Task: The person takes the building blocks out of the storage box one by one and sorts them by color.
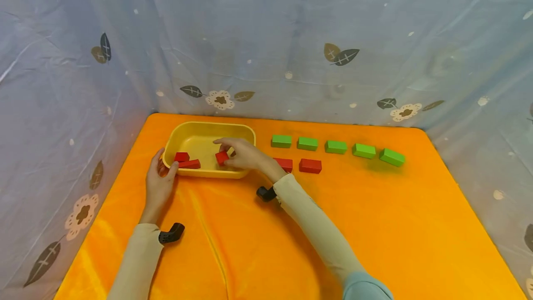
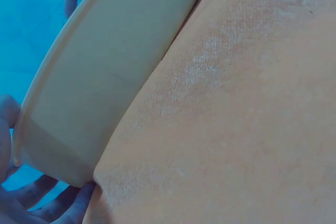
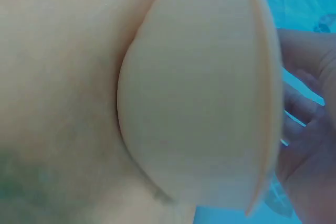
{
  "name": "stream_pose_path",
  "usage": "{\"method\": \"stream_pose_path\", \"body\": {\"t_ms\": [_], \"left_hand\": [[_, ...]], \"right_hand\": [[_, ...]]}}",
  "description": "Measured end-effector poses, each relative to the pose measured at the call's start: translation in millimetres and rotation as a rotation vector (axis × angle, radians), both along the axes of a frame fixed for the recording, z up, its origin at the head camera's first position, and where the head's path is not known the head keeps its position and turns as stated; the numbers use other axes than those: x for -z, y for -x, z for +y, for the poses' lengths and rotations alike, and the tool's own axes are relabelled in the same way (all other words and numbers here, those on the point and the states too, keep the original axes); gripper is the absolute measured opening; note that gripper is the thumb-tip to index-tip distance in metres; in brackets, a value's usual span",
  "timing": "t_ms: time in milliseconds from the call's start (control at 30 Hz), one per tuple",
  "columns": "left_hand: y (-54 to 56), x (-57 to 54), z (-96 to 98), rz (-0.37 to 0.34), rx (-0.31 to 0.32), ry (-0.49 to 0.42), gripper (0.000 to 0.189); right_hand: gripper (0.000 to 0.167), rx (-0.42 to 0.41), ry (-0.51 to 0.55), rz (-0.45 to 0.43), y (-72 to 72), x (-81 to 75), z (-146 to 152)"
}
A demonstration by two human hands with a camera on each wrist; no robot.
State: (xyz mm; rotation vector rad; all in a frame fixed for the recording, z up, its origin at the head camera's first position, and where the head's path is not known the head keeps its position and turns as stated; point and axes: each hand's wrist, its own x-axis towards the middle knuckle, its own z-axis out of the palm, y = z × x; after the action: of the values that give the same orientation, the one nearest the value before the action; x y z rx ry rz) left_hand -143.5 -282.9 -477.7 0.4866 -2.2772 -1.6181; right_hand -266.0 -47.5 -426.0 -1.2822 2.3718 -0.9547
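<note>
A yellow plastic tub (image 1: 212, 173) sits at the back left of the orange cloth. My left hand (image 1: 160, 184) grips its front left corner, thumb over the rim and fingers around the outside. In the left wrist view those fingers (image 2: 79, 203) reach under the tub wall (image 2: 110, 61). My right hand (image 1: 243, 154) reaches into the tub and pinches a red block (image 1: 222, 158) between thumb and fingers. Two other red blocks lie in the tub's left part, one short-looking (image 1: 182, 157) and one long (image 1: 189, 164). The tub wall hides the right fingertips in the right wrist view.
Several green blocks (image 1: 308, 143) stand in a row along the back, right of the tub. Two red blocks (image 1: 310, 165) lie in front of that row, the nearer one partly behind my right forearm. A patterned blue-grey curtain (image 1: 291, 59) hangs behind and at both sides.
</note>
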Motion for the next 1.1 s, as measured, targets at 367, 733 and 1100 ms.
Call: {"method": "stream_pose_path", "body": {"t_ms": [367,733,1100], "left_hand": [[-4.8,2.3,-4.2,-0.019,-0.001,-0.023,0.064],[-4.1,0.3,-6.5,0.002,-0.001,-0.024,0.064],[-1.9,2.4,0.5,-0.003,-0.011,-0.008,0.063]], "right_hand": [[0.062,0.229,0.384,0.018,-13.0,4.8,85],[0.062,0.457,0.352,0.044,-19.6,15.2,209],[0.062,0.573,0.242,0.057,-27.0,37.9,278]]}}
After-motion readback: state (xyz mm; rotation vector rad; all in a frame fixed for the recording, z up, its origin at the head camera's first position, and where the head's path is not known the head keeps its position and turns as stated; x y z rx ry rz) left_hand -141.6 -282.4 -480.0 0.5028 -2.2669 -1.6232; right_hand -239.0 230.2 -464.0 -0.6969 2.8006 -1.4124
